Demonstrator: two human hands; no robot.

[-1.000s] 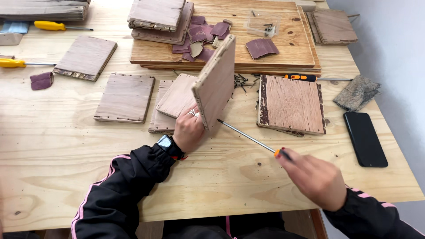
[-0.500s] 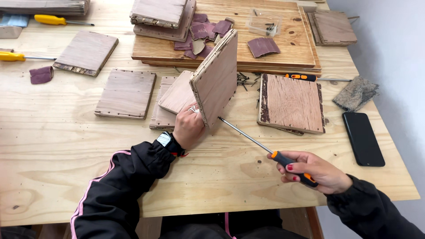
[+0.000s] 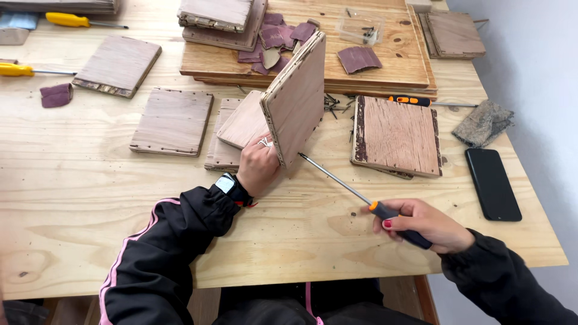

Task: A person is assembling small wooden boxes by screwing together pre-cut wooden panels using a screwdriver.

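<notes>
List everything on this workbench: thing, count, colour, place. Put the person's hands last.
upright wooden panel: 1, reddish brown, stood on edge at centre
flat wooden panels: several, brown, lying left and centre
worn panel: 1, reddish, right of centre
large plywood board: 1, pale, far centre, carrying stacked panels
sandpaper pieces: several, maroon, on the board and at far left
clear plastic box: 1, on the board
loose screws: a scatter, dark, behind the upright panel
yellow screwdrivers: 2, far left
spare orange-and-black screwdriver: 1, above the worn panel
phone: 1, black, right edge
rough grey pad: 1, right
workbench: 1, pale plywood
left hand: steadies the upright panel
right hand: grips a screwdriver, tip at the panel's face
</notes>
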